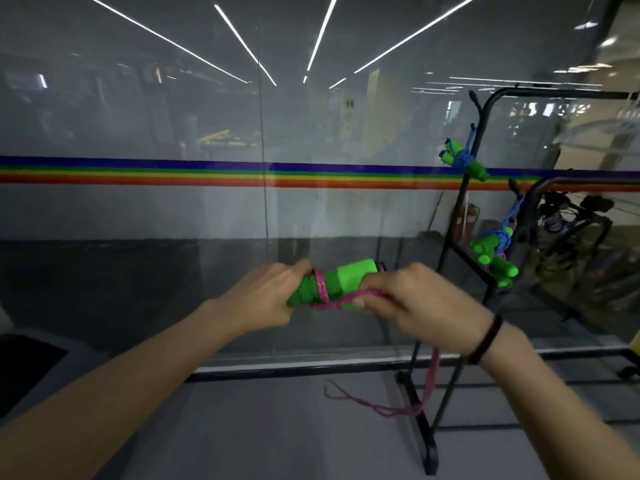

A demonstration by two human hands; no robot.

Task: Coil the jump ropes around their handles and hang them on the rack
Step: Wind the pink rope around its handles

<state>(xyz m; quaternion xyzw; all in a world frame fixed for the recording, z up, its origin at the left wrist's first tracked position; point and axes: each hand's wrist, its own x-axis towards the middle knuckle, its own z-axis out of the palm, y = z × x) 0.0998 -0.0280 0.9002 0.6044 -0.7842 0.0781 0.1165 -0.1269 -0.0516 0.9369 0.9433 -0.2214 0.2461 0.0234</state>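
Note:
My left hand (268, 296) grips the left end of a pair of green foam handles (343, 277), held side by side and roughly level at the middle of the view. A pink rope (429, 379) has a couple of turns around the handles. My right hand (412, 299) pinches that rope just under the handles' right end. The loose rope hangs down from my right hand and trails on the floor. On the black rack (460, 202) at the right hang two coiled ropes with green handles, an upper one (464, 161) and a lower one (495, 254), both wrapped in blue rope.
A glass wall with a rainbow stripe (207, 173) stands directly ahead. The rack's black base bar (419, 424) lies on the grey floor at lower right. Dark equipment (571, 230) sits behind the rack. A dark object (24, 365) is at the left edge.

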